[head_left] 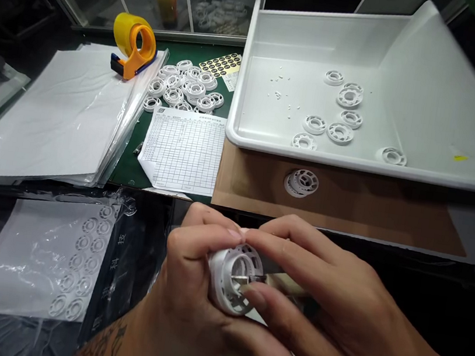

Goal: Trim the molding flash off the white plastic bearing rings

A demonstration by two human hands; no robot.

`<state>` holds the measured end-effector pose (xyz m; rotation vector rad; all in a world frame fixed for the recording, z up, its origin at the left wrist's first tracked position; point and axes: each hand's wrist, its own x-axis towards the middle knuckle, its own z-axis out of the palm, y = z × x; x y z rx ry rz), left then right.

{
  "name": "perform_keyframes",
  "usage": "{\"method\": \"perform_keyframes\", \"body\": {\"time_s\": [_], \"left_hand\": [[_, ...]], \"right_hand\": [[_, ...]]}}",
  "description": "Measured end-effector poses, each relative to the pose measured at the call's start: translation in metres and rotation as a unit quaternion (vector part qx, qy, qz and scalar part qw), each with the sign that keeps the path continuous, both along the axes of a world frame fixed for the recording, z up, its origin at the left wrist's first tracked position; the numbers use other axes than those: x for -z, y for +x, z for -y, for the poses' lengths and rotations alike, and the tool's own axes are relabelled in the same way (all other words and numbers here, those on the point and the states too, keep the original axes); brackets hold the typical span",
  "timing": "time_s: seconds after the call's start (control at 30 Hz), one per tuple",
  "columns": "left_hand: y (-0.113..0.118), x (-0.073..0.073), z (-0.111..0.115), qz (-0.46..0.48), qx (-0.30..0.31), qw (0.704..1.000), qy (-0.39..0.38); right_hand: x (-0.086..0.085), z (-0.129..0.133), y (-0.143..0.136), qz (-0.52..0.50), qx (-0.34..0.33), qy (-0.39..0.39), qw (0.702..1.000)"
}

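Note:
My left hand [186,289] is wrapped round a white slotted plastic ring [219,284], or a stack of such rings, close in front of me. Its open centre faces up and to the right. In my right hand [335,298] is a small knife [256,278] with a thin blade and a pale handle, partly hidden by the fingers. The blade reaches into the ring's opening, beside the right thumb. My right index fingertip meets the left fingers over the ring's top edge.
A white tray [311,153] holds several rings and small white scraps. More rings [303,182] lie on brown cardboard before it. Behind left are a ring pile [194,89], a form [183,153], a tape dispenser [134,48] and bagged sheets [48,110]. Bagged rings [79,262] lie lower left.

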<state>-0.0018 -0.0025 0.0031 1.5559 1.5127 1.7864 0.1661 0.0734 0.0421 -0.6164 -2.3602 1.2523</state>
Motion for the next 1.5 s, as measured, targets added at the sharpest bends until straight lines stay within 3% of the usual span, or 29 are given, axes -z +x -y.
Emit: {"method": "perform_keyframes", "body": {"time_s": [0.4,0.67,0.83,1.03,1.27,1.5], "left_hand": [[-0.005,0.016,0.006,0.014,0.043,0.999,-0.014],[-0.008,0.014,0.005,0.075,0.081,0.993,-0.050],[-0.007,0.008,0.005,0.126,0.086,0.984,-0.089],[-0.010,0.008,0.002,0.154,0.149,0.974,-0.070],[-0.009,0.008,0.003,0.157,0.117,0.978,-0.078],[-0.010,0.007,0.000,0.147,0.133,0.978,-0.064]], "right_hand": [[0.009,0.008,-0.008,-0.002,0.059,0.099,0.993],[0.004,-0.001,0.003,-0.059,0.051,0.048,0.996],[0.006,-0.016,0.013,-0.079,-0.001,0.079,0.994],[0.011,-0.012,0.015,-0.052,-0.054,0.146,0.986],[0.013,-0.014,0.020,-0.108,-0.025,0.059,0.992],[0.018,-0.014,0.012,-0.094,-0.047,0.083,0.991]]}}
